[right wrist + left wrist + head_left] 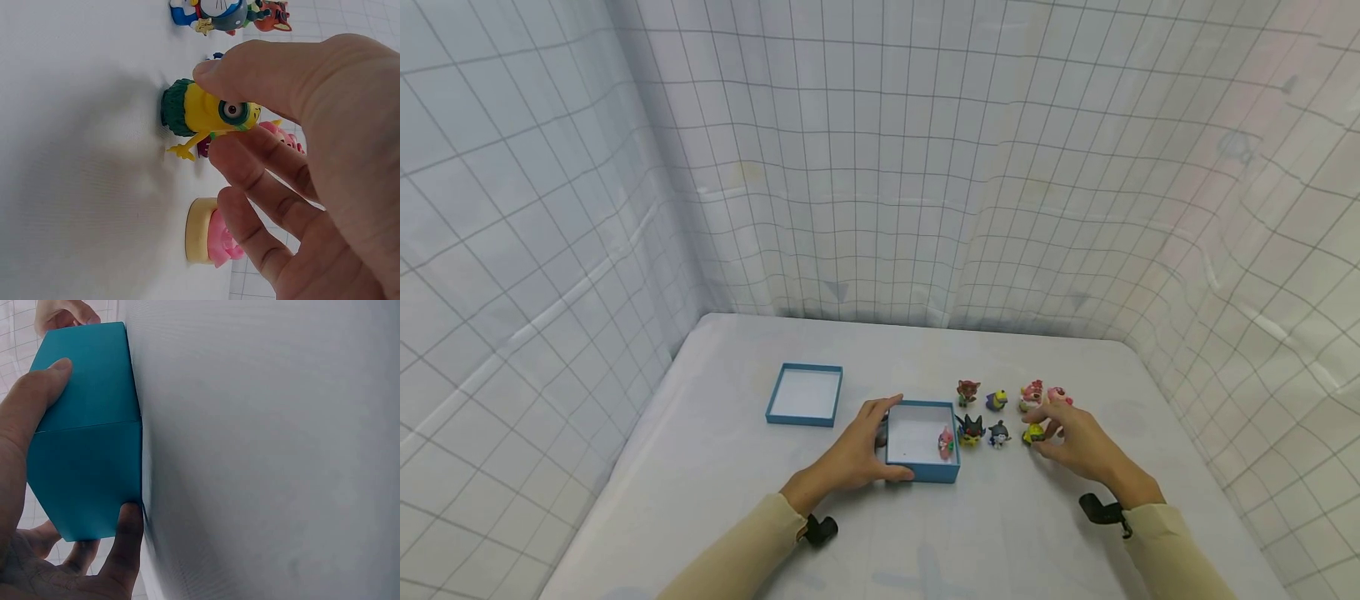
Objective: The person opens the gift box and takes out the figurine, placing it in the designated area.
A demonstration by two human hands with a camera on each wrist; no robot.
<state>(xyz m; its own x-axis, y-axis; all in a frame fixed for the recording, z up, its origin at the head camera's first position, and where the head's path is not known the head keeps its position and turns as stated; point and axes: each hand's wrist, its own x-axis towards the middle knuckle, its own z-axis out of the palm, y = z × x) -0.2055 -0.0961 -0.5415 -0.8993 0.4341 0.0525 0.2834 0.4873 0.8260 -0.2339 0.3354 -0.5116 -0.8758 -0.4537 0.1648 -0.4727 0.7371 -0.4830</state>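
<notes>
My left hand (853, 454) holds a blue open-topped box (934, 473) at its left end, thumb on the near wall and fingers around the side and far wall. Inside the box, by its right wall, is a pink figurine (946, 443). To the right, my right hand (1086, 443) pinches a yellow minion figurine (201, 107) with a green skirt between thumb and fingers. The minion is upright, close to the white table. Nearest to that hand are a pink figurine on a cream base (201, 231) and a pink-and-white one (1032, 395).
Between box and right hand stand a dark fox-eared figurine (972, 431), a grey one (998, 433), a brown one (967, 392) and a purple-and-yellow one (997, 400). A shallow blue lid (805, 421) lies at the left. Checked white curtains (895, 167) surround the table.
</notes>
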